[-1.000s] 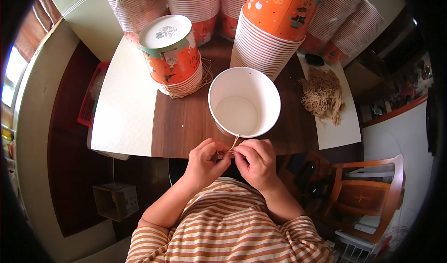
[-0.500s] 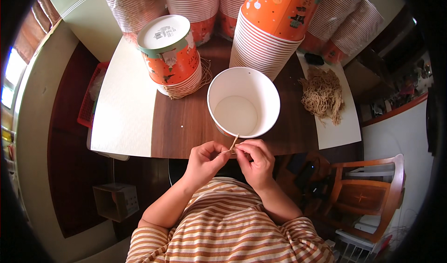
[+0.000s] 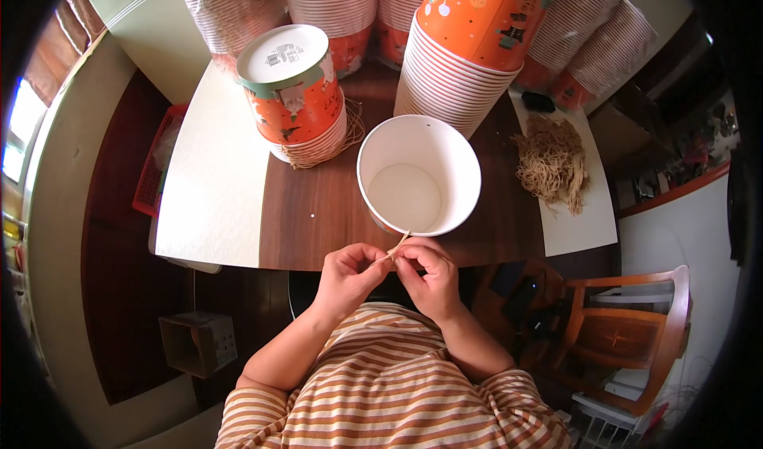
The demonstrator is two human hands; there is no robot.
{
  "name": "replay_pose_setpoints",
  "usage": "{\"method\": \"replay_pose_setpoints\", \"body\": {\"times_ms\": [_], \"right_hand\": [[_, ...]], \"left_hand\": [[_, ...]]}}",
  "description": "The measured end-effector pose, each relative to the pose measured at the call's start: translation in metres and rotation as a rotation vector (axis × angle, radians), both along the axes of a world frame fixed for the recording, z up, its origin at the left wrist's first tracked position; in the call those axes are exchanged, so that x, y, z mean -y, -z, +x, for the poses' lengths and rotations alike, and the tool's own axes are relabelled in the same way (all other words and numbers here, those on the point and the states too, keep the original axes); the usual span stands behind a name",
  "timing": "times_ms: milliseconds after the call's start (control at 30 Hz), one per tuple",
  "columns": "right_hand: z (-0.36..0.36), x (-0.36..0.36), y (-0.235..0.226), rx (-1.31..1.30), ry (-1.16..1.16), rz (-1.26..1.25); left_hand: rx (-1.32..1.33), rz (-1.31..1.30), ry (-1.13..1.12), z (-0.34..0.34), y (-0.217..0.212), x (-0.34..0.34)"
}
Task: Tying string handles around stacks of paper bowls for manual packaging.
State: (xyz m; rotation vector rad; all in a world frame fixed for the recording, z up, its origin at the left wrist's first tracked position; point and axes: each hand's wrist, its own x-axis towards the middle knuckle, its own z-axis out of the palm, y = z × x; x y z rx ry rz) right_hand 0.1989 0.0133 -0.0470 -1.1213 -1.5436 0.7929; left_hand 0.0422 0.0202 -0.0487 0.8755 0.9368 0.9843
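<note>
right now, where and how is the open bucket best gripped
Probably the right rim of the open bucket, from above: its mouth faces up, so the wall can be pinched inside and out. The tall stack stands behind it; the cord, left hand and right hand crowd the near rim.

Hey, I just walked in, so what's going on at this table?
A person is working a thin tan cord between the fingertips of their left hand and right hand, at the near rim of an open white-lined bucket on the table. Whether a knot is formed is too small to tell. Upside-down orange buckets stand stacked to the left, a taller stack rises behind, and a heap of loose cord lies to the right.
</note>
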Motion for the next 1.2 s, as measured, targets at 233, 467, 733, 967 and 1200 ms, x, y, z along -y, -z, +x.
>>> {"method": "replay_pose_setpoints", "body": {"times_ms": [233, 467, 733, 967, 1200], "right_hand": [[0.001, 0.001, -0.008, 0.015, -0.037, 0.030], [-0.003, 0.002, -0.001, -0.097, -0.010, -0.124], [-0.007, 0.004, 0.009, -0.738, -0.035, -0.528], [-0.007, 0.005, 0.008, -0.753, -0.012, -0.546], [-0.006, 0.004, 0.007, -0.882, -0.019, -0.679]], "left_hand": [[-0.113, 0.006, -0.033, 0.000, -0.001, 0.002], [-0.182, 0.039, -0.080, 0.004, -0.005, 0.004], [0.036, -0.022, -0.122, 0.009, 0.000, 0.007], [-0.195, 0.098, -0.173, 0.010, -0.007, 0.006], [-0.134, 0.101, -0.163, 0.012, -0.006, 0.006]]}}
